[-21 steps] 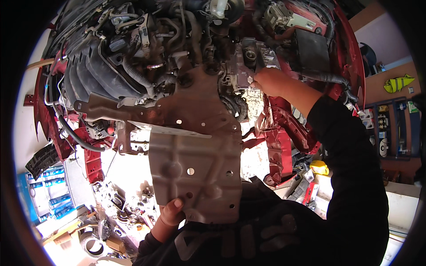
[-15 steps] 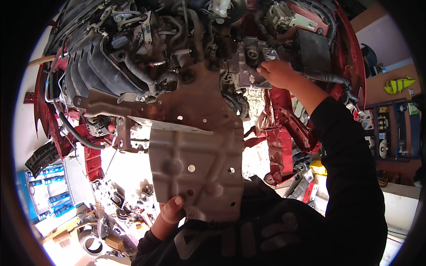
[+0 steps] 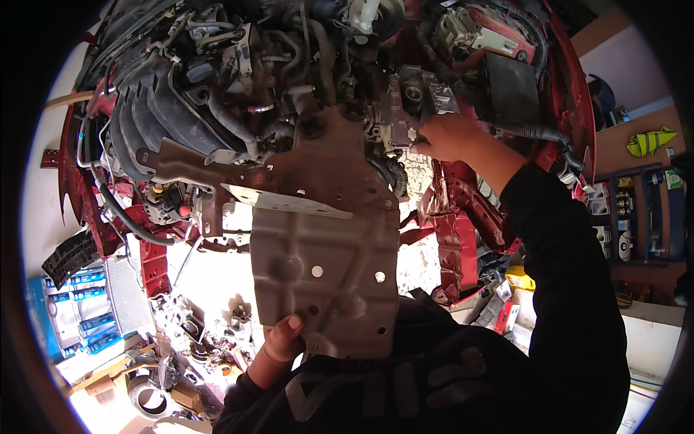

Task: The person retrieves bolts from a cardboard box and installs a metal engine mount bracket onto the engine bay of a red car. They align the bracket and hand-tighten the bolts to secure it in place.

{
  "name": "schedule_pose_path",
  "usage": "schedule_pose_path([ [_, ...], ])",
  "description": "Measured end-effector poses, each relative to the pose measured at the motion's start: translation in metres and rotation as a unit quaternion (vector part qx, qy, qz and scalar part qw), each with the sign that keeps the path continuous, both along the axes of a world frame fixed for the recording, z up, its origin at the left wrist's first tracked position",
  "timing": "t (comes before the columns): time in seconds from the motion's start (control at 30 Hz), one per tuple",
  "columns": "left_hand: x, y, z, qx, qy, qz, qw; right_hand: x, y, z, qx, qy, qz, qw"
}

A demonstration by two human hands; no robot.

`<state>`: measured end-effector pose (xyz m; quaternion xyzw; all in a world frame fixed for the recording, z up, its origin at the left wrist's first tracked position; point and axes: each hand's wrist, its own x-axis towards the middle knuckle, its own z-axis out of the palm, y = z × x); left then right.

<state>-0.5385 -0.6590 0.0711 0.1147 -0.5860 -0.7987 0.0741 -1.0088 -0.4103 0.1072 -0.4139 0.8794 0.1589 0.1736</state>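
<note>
A large brown-grey metal shield plate point(image 3: 325, 246), stamped with ribs and round holes, stands upright before my chest. My left hand point(image 3: 283, 340) grips its lower left edge, the thumb on the face towards me and the fingers hidden behind. The plate's narrow upper end and side arm overlap the engine bay. My right hand point(image 3: 454, 137) is at the lower right edge of a grey metal box point(image 3: 405, 108) in the bay, its fingers bent together; whatever is between them is hidden. A black ribbed engine cover point(image 3: 148, 108) lies to the left of the plate.
The car's red front body point(image 3: 457, 246) is stripped and bent on the right. A corrugated black hose point(image 3: 535, 132) runs beside my right wrist. Loose parts and a ring-shaped part point(image 3: 150, 398) lie at lower left. Shelves point(image 3: 643, 210) stand at the right wall.
The plate has shifted slightly to the right with my left hand on it. My right hand has moved a little down along the grey box, its fingers now more bent.
</note>
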Motion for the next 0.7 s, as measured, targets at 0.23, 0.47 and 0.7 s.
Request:
schedule_pose_path([
  [0.23,-0.014,0.005,0.004,0.09,-0.035,0.015,0.995,-0.003,-0.001,-0.02,-0.017,0.0,0.033,0.999],
  [0.47,-0.041,0.018,0.003,0.071,-0.023,0.018,0.997,-0.014,0.008,-0.02,-0.125,-0.06,0.11,0.984],
  [0.7,-0.088,0.027,-0.012,0.185,-0.039,-0.006,0.982,-0.031,0.027,0.039,-0.426,-0.07,-0.07,0.899],
])
